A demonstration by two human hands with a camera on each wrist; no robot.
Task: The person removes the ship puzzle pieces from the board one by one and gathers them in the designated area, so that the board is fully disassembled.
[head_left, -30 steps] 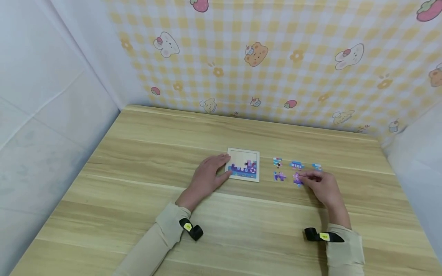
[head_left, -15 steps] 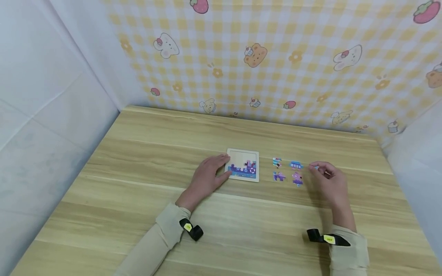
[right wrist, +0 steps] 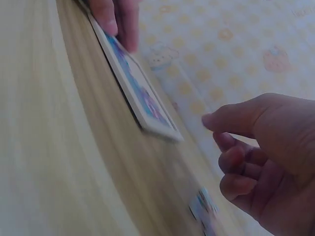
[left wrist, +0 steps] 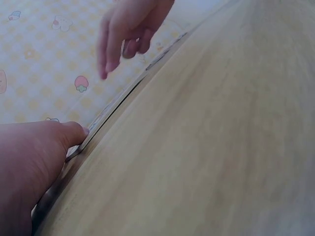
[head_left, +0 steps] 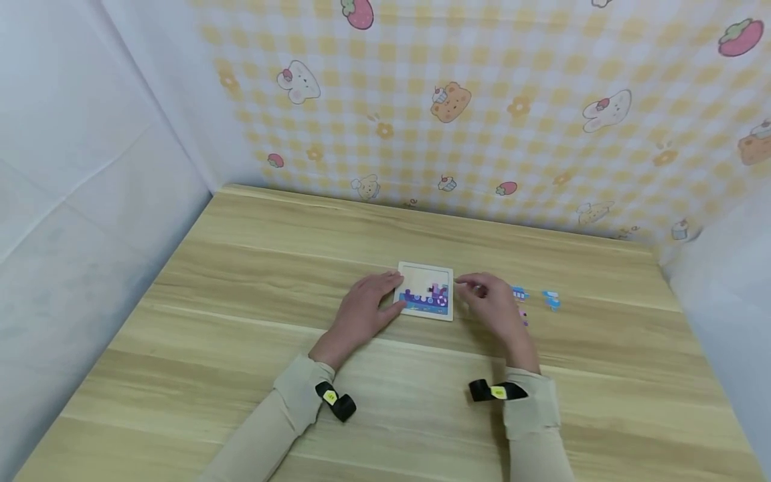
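Observation:
My left hand (head_left: 358,311) rests at the left edge of a small jigsaw puzzle tray (head_left: 450,311), thumb and fingers spread and touching its rim. Purple and blue pieces fill the tray's lower part; its upper left shows bare backing. Just off the tray's right side hovers my right hand (head_left: 490,301), fingers loosely bent, with no piece visible between them in the right wrist view. Beyond this hand lie a blue bus-like piece (head_left: 520,293), a partly hidden pink-purple piece (head_left: 524,316) and blue-white pieces (head_left: 551,299). Under the hand, another puzzle piece (right wrist: 203,205) shows in the right wrist view.
The wooden table (head_left: 241,281) reaches back to a yellow checked cloth (head_left: 385,87) with cartoon animals and strawberries. White sheeting (head_left: 90,167) hangs along the left side. Each wrist carries a black strap-on camera (head_left: 497,391).
My right hand has gone from the rightmost loose pieces leftward to the tray's right side, uncovering blue-white pieces and covering others. My left hand stays on the tray.

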